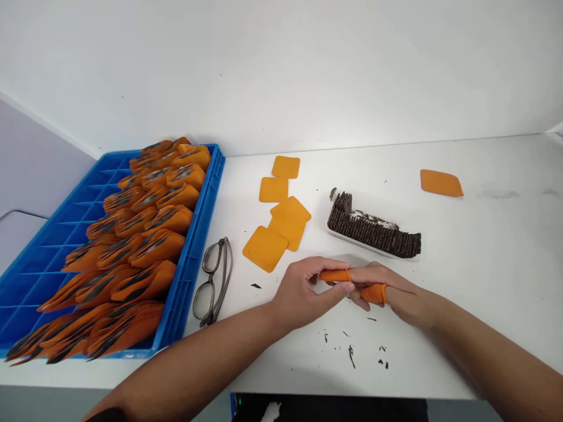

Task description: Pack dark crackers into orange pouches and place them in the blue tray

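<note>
Left hand (303,293) has a narrow pinch grip on the orange rubber finger cot (335,275) sitting on the right hand's (396,296) index finger, and a second cot (373,292) covers the finger below it, probably so bare skin stays off the parts. Right hand holds nothing, fingers just pointed out straight. Just beyond the grip sits a row of dark ridged wafers (373,231) in a clear tray, flat matte orange squares (281,225) up-left, glasses (213,281) and a blue crate (193,246) farther left on the white table (484,264).
</note>
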A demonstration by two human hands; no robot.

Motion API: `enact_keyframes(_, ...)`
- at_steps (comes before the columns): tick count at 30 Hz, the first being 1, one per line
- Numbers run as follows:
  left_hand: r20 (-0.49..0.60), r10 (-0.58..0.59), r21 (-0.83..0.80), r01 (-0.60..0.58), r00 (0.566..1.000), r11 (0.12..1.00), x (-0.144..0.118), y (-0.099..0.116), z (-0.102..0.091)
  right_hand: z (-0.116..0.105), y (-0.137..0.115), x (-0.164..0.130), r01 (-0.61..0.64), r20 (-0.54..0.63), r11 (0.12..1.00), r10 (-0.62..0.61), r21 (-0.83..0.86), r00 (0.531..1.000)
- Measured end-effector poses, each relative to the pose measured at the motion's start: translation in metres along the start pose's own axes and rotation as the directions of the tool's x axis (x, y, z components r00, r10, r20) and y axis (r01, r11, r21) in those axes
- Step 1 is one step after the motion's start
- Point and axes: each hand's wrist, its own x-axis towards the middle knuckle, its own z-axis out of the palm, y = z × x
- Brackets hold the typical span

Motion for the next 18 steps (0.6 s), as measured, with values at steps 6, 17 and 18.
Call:
enact_keyframes(6,0.016,0.027,0.022,-0.028,1.0,0.999,0.005,-0.0015,-0.0007,0.0002,-0.0009,0.0054,0.013,-0.025,1.0,-0.014,-0.028,1.0)
enact_keyframes(17,-0.062,0.009,-0.024,-0.011,0.998,1.0,-0.0003,0.0029,0.0034,-0.0024,0.0078,-0.0025,0.125,-0.01,0.987,-0.125,0.102,0.992)
enact_keyframes(18,-0.072,0.011,-0.023,-0.012,0.997,1.0,-0.0001,0.003,0.0033,-0.0023,0.0082,-0.0026,0.138,-0.016,0.984,-0.137,0.116,0.99)
